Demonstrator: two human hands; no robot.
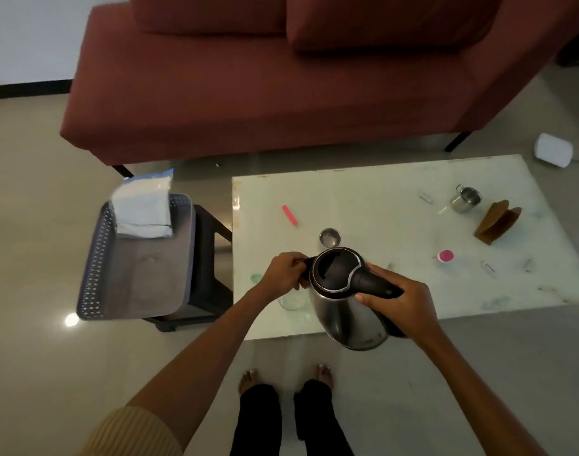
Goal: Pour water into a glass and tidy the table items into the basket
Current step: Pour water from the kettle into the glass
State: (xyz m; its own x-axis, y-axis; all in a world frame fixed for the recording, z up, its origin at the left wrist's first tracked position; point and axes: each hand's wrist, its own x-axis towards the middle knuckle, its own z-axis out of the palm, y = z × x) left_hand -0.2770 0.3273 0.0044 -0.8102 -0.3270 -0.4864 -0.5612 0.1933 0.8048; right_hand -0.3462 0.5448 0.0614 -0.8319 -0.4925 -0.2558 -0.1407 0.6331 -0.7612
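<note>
Pour step underway: right hand (410,301) clenched on kettle (344,297) handle, left hand (286,273) gripping the spout/lid side, kettle held tilted over table (380,192) front edge. Glass (292,301) sits on table just left of kettle, partly hidden; can't tell if water's in it. Tidying barely begun, I'd say: basket (93,268) on stool holds only a white pack (143,209); pink stick (290,215), steel cup (465,199), small bowl (330,237), pink-cap bottle (443,257) on table

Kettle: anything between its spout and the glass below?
Nothing visible. The kettle is held over the glass, but the left hand at the spout partly covers the glass, so the gap is unclear.
</note>
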